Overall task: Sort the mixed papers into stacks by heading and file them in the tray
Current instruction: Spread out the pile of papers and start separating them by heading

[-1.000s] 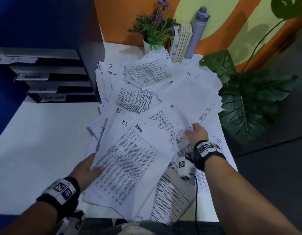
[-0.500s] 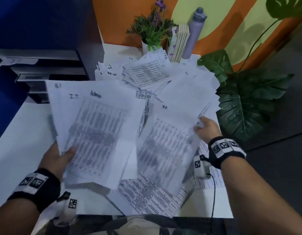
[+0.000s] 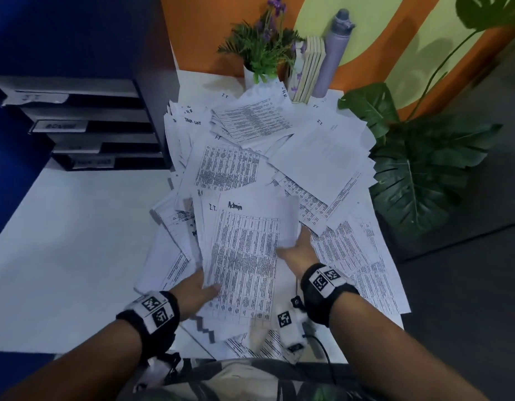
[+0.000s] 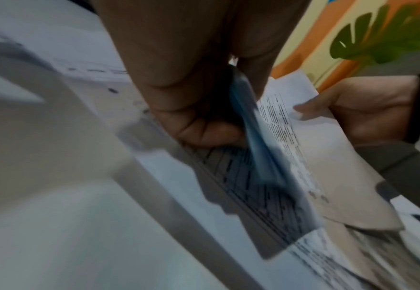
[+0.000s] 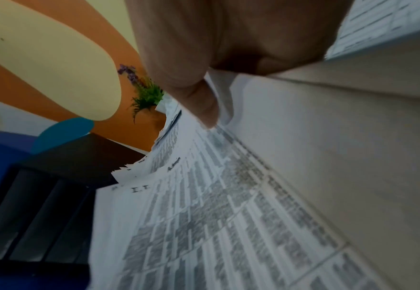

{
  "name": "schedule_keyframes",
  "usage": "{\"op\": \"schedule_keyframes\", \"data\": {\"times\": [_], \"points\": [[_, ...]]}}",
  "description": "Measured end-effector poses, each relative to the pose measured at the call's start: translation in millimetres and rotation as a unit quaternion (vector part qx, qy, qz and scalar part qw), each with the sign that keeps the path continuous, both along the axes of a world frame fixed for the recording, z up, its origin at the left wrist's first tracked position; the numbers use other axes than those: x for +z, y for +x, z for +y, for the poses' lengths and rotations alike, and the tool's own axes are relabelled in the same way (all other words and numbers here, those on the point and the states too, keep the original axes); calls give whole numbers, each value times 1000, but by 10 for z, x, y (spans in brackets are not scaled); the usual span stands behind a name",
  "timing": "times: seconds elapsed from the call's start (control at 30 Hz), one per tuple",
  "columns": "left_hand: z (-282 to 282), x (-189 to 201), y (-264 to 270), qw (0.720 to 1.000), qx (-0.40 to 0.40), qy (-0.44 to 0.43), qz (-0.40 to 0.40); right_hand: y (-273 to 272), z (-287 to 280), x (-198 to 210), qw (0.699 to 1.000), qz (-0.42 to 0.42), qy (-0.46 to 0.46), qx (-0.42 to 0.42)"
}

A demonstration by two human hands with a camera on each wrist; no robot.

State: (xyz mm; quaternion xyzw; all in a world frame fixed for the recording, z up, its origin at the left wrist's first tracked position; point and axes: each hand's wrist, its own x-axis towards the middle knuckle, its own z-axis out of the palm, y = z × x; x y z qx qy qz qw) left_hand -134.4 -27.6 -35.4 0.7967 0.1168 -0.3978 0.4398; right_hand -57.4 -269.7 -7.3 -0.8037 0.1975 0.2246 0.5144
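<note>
The left hand grips a bundle of sheets by its near left corner, thumb on top and fingers curled beneath; the right hand pinches the bundle's right edge, thumb over the printed face, as its wrist view confirms; the top sheet is headed "Admin", with "I.T." showing on the sheet just under it, so the bundle is itself still mixed; it sits low over the pile, which sprawls across the right half of the table from the near edge up to the potted plant, books and bottle at the back; headings such as "H.R.", "I.T." and what looks like "Task List" lie jumbled together in it; the tray stands at the back left, just beside the pile, its four labelled slots dark, and whether anything lies inside cannot be told; no separate stacks show anywhere on the bare left of the table; by my reading the job is barely begun: the gathering is under way, while the sorting by heading and all the filing remain.
</note>
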Motion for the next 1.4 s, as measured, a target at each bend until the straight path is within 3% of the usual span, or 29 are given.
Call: {"op": "schedule_keyframes", "data": {"times": [0.03, 0.1, 0.17, 0.23, 0.37, 0.43, 0.53, 0.63, 0.73, 0.87, 1.1, 1.17, 1.27, 1.4], "points": [[-22, -2, 10, 1000, -21, 15, -4, -4, -22, 1, 999, -9, -30, 10], [32, 9, 52, 996, 19, 64, -58, 38, -130, 7, 996, -24, -75, 29], [186, -14, 82, 975, 58, 173, -123, 91, -287, 58, 991, -23, -118, 54], [350, -43, 83, 958, 54, 250, -130, 129, -451, 80, 989, -14, -133, 55], [400, -65, 89, 983, 92, 148, -66, 96, -572, 112, 990, 15, -128, 63], [373, -73, 114, 983, 110, 131, -72, 33, -519, 95, 991, 34, -99, 87], [395, -106, 181, 984, 87, 137, -78, -63, -404, 67, 984, 78, -72, 144], [504, -183, 208, 992, 59, 91, -72, -127, -370, 101, 980, 93, -48, 167], [613, -269, 181, 990, 105, 49, -78, -145, -441, 106, 990, 86, 21, 111], [578, -134, 148, 962, 260, -17, -79, -86, -543, 89, 993, 34, 109, -6], [603, 55, 182, 991, 124, -31, -47, 49, -636, 231, 978, 37, 205, -15], [630, 65, 176, 990, 117, -58, -48, 70, -611, 320, 981, 39, 191, -4], [591, 71, 172, 987, 117, -37, -101, 8, -432, 346, 992, 52, 73, 86], [400, 96, 186, 971, 152, -30, -183, -129, -25, 323, 976, 35, -79, 199]]}}
